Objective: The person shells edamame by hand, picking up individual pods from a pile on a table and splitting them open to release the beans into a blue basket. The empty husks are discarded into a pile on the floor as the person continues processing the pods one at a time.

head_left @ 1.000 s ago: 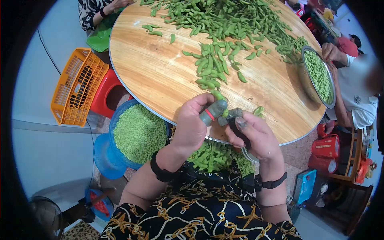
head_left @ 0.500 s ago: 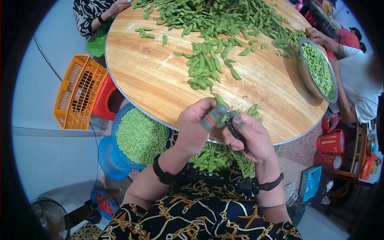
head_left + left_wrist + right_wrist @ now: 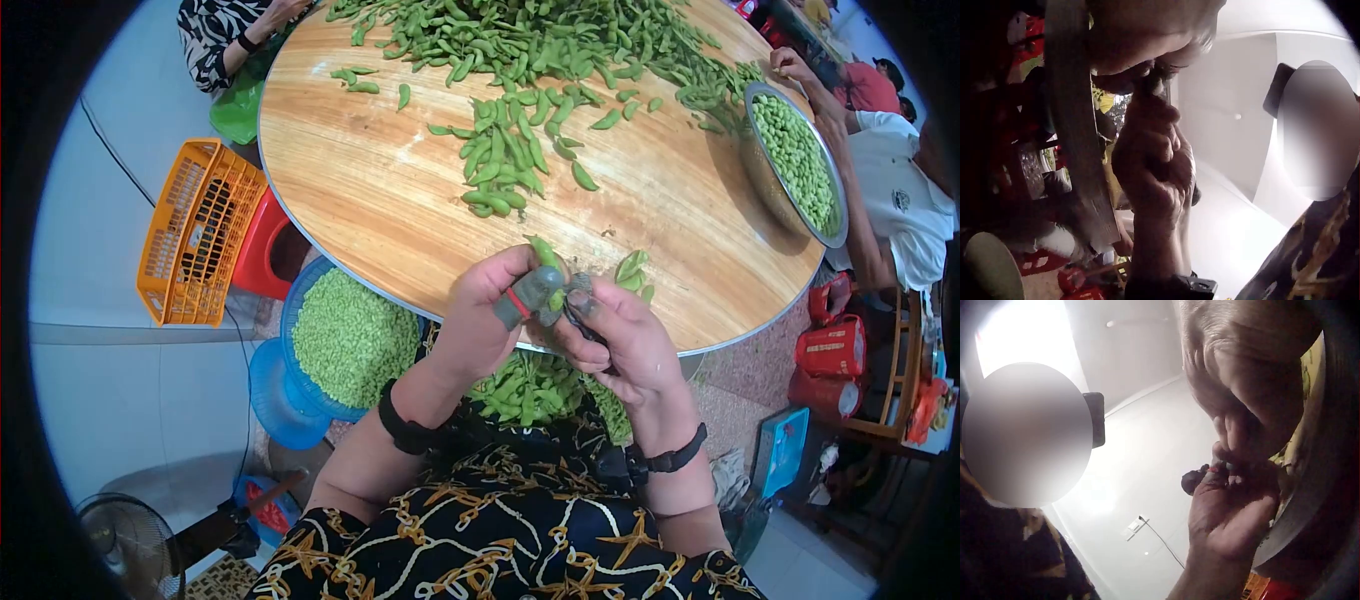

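Note:
In the head view my left hand [image 3: 492, 305] pinches a green pod [image 3: 543, 252] between thumb and fingers at the table's near edge; its thumb has a grey-green cover with a red band. My right hand [image 3: 630, 335] meets it, fingers curled round a small dark object [image 3: 577, 300] whose shape I cannot tell. Beyond them a small group of pods [image 3: 505, 150] lies on the round wooden table [image 3: 370, 200], with a large heap of pods [image 3: 540, 40] behind. Empty-looking pods [image 3: 632, 270] rest just past my right hand. Both wrist views are dark around the fingers.
A blue basket of shelled beans [image 3: 352, 335] stands at the left, near an orange crate [image 3: 200, 235] and a red stool [image 3: 265, 245]. On the right, a metal bowl of beans [image 3: 795, 165] tilts by a person in white [image 3: 900, 190]. More pods [image 3: 530, 390] lie below the table edge.
The head view has shifted, so the table and its pods appear slightly further left. Both hands stay together at the pod, and the right fingers have closed in nearer the left thumb.

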`<action>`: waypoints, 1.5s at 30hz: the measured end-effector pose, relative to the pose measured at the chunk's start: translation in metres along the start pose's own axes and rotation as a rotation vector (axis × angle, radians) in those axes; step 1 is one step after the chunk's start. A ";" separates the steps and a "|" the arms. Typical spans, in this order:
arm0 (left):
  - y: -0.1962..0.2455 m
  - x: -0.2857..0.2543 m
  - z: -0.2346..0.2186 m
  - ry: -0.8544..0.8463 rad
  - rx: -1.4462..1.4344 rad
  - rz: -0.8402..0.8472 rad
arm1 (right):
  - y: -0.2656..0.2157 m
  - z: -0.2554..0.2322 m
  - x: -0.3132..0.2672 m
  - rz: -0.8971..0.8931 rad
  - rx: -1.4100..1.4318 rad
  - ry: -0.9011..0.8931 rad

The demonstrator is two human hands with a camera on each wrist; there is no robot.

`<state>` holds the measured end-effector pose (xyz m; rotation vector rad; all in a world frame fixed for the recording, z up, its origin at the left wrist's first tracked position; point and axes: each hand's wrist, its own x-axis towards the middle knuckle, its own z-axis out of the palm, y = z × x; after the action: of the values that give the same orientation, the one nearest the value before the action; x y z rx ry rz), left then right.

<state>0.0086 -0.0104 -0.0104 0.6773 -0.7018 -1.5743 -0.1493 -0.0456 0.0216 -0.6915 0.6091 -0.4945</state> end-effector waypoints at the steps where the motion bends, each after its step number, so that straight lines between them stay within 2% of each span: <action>1: -0.002 0.000 -0.001 -0.014 -0.035 0.029 | 0.000 0.001 0.000 0.009 0.036 -0.007; 3: -0.002 0.001 -0.003 -0.026 -0.070 0.058 | 0.006 0.004 0.003 0.020 0.072 -0.015; 5: 0.000 0.001 -0.005 -0.128 -0.059 0.091 | 0.017 0.007 0.006 -0.199 -0.201 0.083; 6: 0.000 0.001 -0.005 -0.128 -0.060 0.092 | 0.016 0.008 0.005 -0.198 -0.202 0.083; 9: -0.001 0.000 -0.003 -0.122 -0.053 0.114 | 0.010 0.012 0.003 -0.143 -0.103 0.097; 11: -0.002 0.000 -0.007 -0.135 -0.124 0.123 | 0.004 0.013 0.001 0.042 0.198 -0.025; 12: -0.003 0.000 -0.009 -0.134 -0.127 0.126 | 0.006 0.013 0.001 0.044 0.194 -0.024; 14: -0.006 0.001 -0.015 -0.204 -0.224 0.157 | 0.011 0.012 0.003 0.093 0.439 -0.157; 18: -0.001 0.000 -0.020 -0.250 -0.316 0.163 | 0.008 0.007 0.005 0.114 0.310 -0.243; 20: 0.009 -0.003 -0.018 -0.058 -0.245 -0.049 | -0.005 0.008 0.002 -0.447 -0.616 0.093; 21: 0.009 -0.005 -0.021 -0.010 -0.149 -0.130 | -0.008 0.010 0.000 -0.637 -0.862 0.203; 22: 0.009 -0.005 -0.021 -0.007 -0.158 -0.127 | -0.012 0.014 -0.001 -0.630 -0.869 0.199; 24: 0.017 -0.002 -0.016 -0.067 0.039 -0.329 | -0.019 0.020 0.000 -0.674 -1.337 0.115; 25: 0.026 -0.002 -0.007 -0.026 0.001 -0.315 | -0.021 0.013 -0.001 -0.594 -1.478 0.104; 29: 0.024 0.000 -0.014 -0.034 0.009 -0.313 | -0.021 0.016 0.000 -0.569 -1.475 0.088; 31: 0.027 0.001 -0.015 -0.072 0.036 -0.299 | -0.016 0.015 0.004 -0.628 -1.278 0.166; 35: 0.030 0.001 -0.012 -0.076 0.053 -0.303 | -0.014 0.010 0.005 -0.727 -1.357 0.144; 38: 0.017 0.000 -0.013 -0.050 0.068 -0.271 | -0.009 0.013 0.008 -0.692 -1.307 0.243; 40: 0.010 -0.003 -0.013 0.075 -0.019 -0.197 | -0.003 0.008 0.014 -0.815 -1.249 0.294; 41: 0.010 -0.001 -0.012 0.076 -0.019 -0.194 | 0.000 0.005 0.016 -0.816 -1.249 0.292; 43: 0.013 0.005 -0.006 0.057 0.053 0.054 | 0.004 -0.001 0.020 -0.710 -1.012 0.338; 44: 0.017 0.005 0.000 0.059 0.058 0.056 | 0.004 0.001 0.019 -0.713 -1.009 0.335; 45: 0.021 0.004 0.007 0.073 0.044 0.043 | 0.005 0.004 0.017 -0.597 -0.858 0.321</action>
<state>0.0164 -0.0162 0.0101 0.7437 -0.6938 -1.4915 -0.1331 -0.0513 0.0146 -1.6534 0.9292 -0.9195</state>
